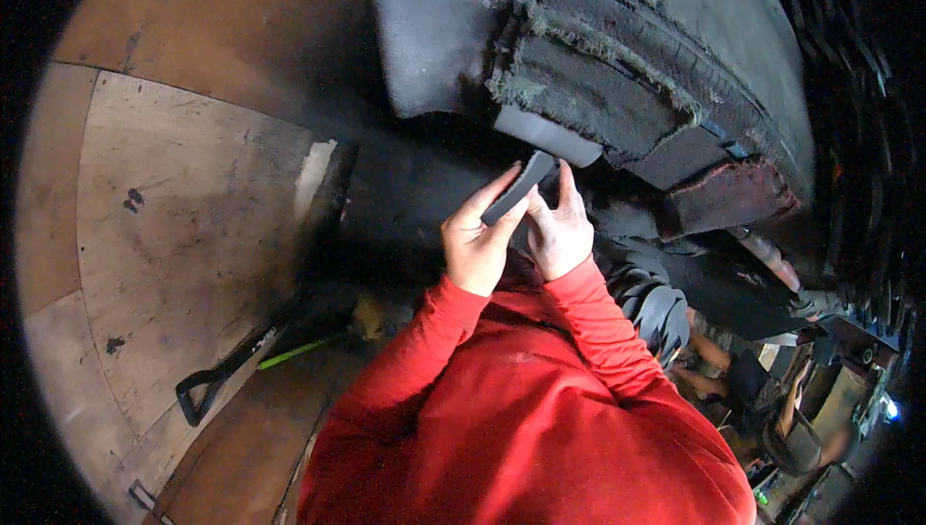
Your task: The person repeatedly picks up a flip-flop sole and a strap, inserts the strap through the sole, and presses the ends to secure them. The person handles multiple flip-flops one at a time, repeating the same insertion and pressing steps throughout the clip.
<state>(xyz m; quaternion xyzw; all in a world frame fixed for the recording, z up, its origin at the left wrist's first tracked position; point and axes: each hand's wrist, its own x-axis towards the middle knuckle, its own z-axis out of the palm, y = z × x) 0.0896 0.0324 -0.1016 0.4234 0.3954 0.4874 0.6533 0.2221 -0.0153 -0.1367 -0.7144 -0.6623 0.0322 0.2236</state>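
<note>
Between my two hands is a dark grey, flat, slightly curved piece point(521, 188) that looks like a shoe sole, held on edge and tilted. My left hand point(475, 247) grips it with the thumb on the near side and the fingers along the far edge. My right hand point(559, 236) pinches its right side, with a finger stretched up past it. Just beyond the sole's upper end is a smooth pale grey cylinder point(548, 135). Frayed dark cloth pieces point(598, 91) hang over that cylinder. Whether sole and cylinder touch, I cannot tell.
Several dark grey sole-shaped pieces point(658, 308) are piled beside my right forearm. Wooden boards point(183, 197) spread out at left, near a black D-shaped handle point(201, 392) and a bright green strip point(301, 350). A pale panel point(434, 33) stands at the far side. Clutter fills the lower right.
</note>
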